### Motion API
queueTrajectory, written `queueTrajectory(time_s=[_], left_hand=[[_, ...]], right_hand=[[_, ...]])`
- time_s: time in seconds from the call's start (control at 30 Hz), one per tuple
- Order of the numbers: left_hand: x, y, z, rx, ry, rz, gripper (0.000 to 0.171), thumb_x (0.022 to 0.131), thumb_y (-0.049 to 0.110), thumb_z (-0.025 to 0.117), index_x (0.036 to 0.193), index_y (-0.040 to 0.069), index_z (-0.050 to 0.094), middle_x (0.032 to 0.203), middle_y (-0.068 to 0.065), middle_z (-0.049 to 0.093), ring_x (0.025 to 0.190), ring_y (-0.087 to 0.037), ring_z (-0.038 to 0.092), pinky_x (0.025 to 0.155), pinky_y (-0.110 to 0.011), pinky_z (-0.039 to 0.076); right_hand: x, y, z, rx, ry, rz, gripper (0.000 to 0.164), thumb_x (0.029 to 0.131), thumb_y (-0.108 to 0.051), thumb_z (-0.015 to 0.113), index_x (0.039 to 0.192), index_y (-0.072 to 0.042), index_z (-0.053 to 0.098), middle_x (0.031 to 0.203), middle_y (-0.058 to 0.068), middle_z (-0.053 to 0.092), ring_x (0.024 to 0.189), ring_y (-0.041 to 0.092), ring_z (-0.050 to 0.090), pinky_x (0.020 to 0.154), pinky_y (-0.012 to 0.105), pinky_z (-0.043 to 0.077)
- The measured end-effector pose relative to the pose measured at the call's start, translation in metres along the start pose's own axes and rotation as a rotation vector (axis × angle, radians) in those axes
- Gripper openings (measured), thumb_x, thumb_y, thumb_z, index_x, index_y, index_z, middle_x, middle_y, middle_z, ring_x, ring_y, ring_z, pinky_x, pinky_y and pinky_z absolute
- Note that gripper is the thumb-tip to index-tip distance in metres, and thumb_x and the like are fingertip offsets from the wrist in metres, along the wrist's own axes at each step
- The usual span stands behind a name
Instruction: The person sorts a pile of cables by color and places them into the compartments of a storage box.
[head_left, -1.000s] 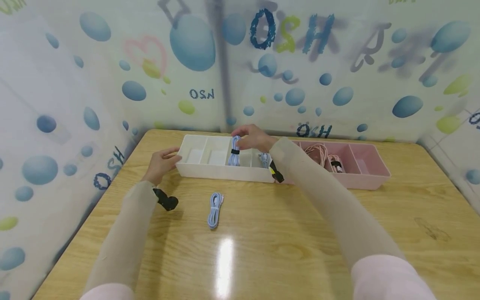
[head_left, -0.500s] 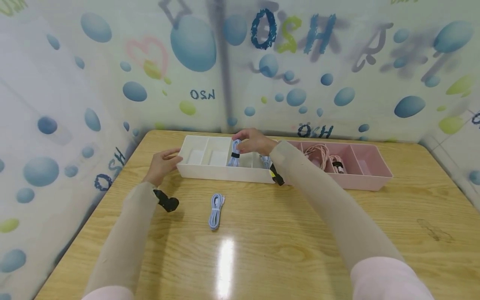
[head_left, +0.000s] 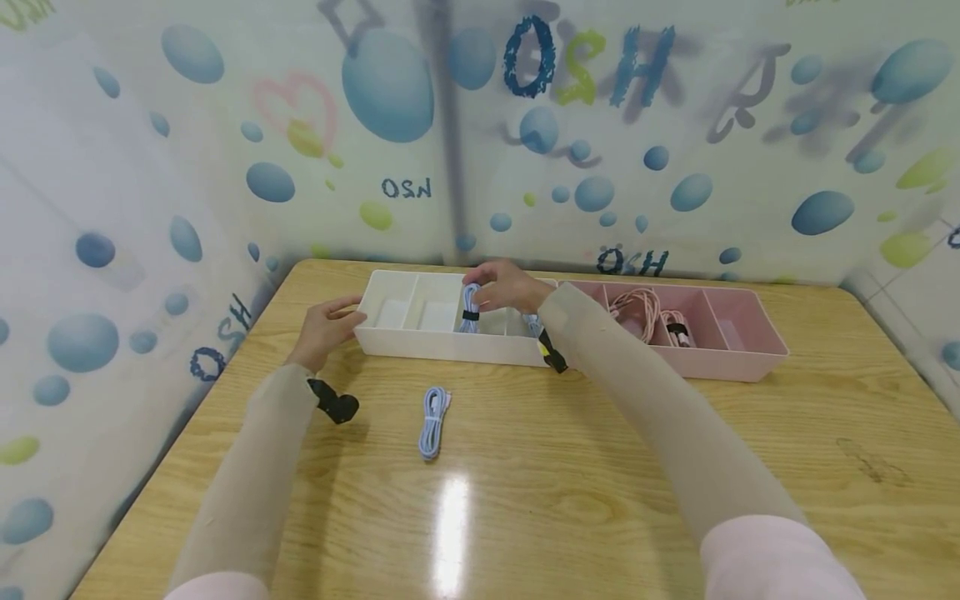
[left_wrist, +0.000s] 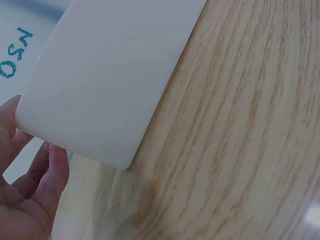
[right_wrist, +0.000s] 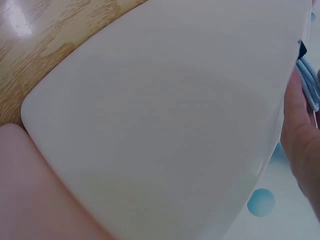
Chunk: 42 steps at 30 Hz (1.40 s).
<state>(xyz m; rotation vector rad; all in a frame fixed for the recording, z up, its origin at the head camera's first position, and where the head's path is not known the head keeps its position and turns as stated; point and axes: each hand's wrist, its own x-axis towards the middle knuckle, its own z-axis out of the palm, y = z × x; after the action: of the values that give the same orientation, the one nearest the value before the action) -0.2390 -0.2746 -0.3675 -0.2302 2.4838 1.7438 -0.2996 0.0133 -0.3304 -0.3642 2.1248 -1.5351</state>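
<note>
In the head view, my right hand (head_left: 506, 286) pinches the top of a coiled light blue cable (head_left: 470, 307) with a black strap round its middle. The coil stands upright in the third compartment from the left of the white organizer box (head_left: 450, 347). Part of it shows past the box wall in the right wrist view, as a blue cable (right_wrist: 310, 82) against my fingers. My left hand (head_left: 324, 332) touches the box's left end, its fingertips right at the end wall and rim. A second light blue cable coil (head_left: 432, 422) lies on the table in front of the box.
Another blue cable (head_left: 532, 323) lies in the white box's right compartment, partly behind my right wrist. A pink divided box (head_left: 738, 365) adjoins on the right, holding a loose pink cable (head_left: 637, 310) and a strapped pink cable coil (head_left: 677, 330). A patterned wall (head_left: 480, 150) stands behind the wooden table (head_left: 585, 500).
The right hand has lowered the blue cable slightly within the compartment. The left hand stays at the box's end, and the other cables have not moved.
</note>
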Motion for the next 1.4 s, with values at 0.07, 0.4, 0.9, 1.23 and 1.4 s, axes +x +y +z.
queueTrajectory(time_s=[0.07,0.4,0.9,1.23,1.4], left_hand=[[-0.0003,0.0000,0.0003,-0.002,-0.001,0.002,0.049,0.088,0.014,0.053,0.133,0.003,0.039,0.129,-0.022,0.040,0.114,-0.030,0.042,0.091,-0.038,0.042],[-0.0021,0.0026,0.0007,-0.006,-0.002,0.005,0.050,0.089,0.015,0.053,0.134,0.003,0.037,0.131,-0.022,0.039,0.116,-0.031,0.040,0.092,-0.038,0.041],[-0.0035,0.0032,-0.0003,0.006,-0.010,0.009,0.050,0.089,0.017,0.053,0.134,0.002,0.037,0.131,-0.023,0.038,0.116,-0.032,0.040,0.093,-0.039,0.040],[-0.0006,0.0001,0.0002,0.001,-0.006,0.007,0.050,0.088,0.017,0.054,0.132,0.001,0.039,0.129,-0.023,0.040,0.114,-0.031,0.042,0.091,-0.039,0.041],[-0.0011,0.0010,0.0006,-0.002,-0.002,0.000,0.050,0.088,0.016,0.054,0.133,0.001,0.039,0.128,-0.023,0.040,0.113,-0.031,0.042,0.091,-0.038,0.041]], right_hand=[[-0.0020,-0.0022,0.0020,-0.012,-0.003,0.018,0.034,0.080,0.007,0.056,0.114,0.001,0.052,0.108,0.014,0.050,0.094,0.024,0.053,0.080,0.031,0.049],[-0.0030,-0.0048,0.0046,-0.038,-0.025,0.034,0.036,0.080,0.007,0.056,0.115,0.002,0.051,0.113,0.013,0.050,0.088,0.020,0.052,0.078,0.031,0.050],[-0.0034,-0.0041,0.0068,-0.110,-0.027,0.068,0.036,0.081,0.004,0.057,0.116,-0.002,0.052,0.115,0.010,0.050,0.096,0.021,0.051,0.079,0.029,0.049],[-0.0030,-0.0050,0.0080,-0.129,0.013,0.078,0.036,0.081,0.002,0.058,0.116,-0.003,0.052,0.112,0.009,0.051,0.095,0.020,0.051,0.080,0.030,0.049],[-0.0041,-0.0059,0.0101,-0.115,0.041,0.081,0.035,0.082,0.000,0.058,0.117,-0.003,0.052,0.111,0.010,0.051,0.096,0.020,0.050,0.082,0.031,0.048]])
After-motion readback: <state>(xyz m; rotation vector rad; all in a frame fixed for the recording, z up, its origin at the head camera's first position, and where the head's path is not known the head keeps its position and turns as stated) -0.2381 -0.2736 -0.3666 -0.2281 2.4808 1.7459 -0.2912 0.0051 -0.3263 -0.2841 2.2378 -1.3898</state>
